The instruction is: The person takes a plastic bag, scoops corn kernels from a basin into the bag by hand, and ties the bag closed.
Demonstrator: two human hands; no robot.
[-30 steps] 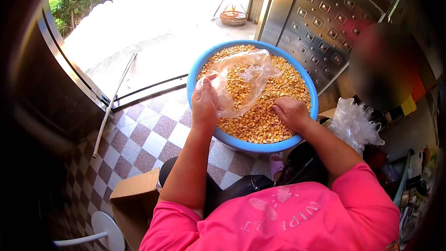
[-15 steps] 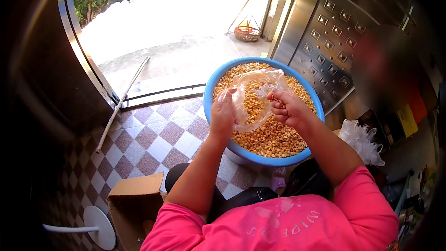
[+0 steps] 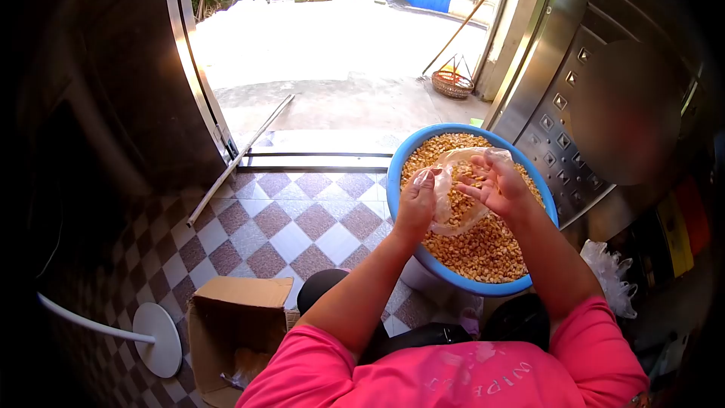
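A blue basin (image 3: 550,200) full of yellow corn kernels (image 3: 491,253) stands in front of me. My left hand (image 3: 417,202) pinches the edge of a clear plastic bag (image 3: 468,219) over the left part of the basin. Kernels show in and through the bag. My right hand (image 3: 498,185) is above the bag's right side, palm turned up and fingers spread, with some kernels near the fingers.
An open cardboard box (image 3: 242,287) and a white round-based stand (image 3: 158,340) are at lower left. A pole (image 3: 242,159) lies by the doorway. A wicker basket (image 3: 453,85) is outside; white plastic bags (image 3: 608,276) are at right.
My right hand has risen from the corn, closed around kernels, then opened over the bag. My left hand still holds the bag. The view has swung left, shifting the basin rightward and lower.
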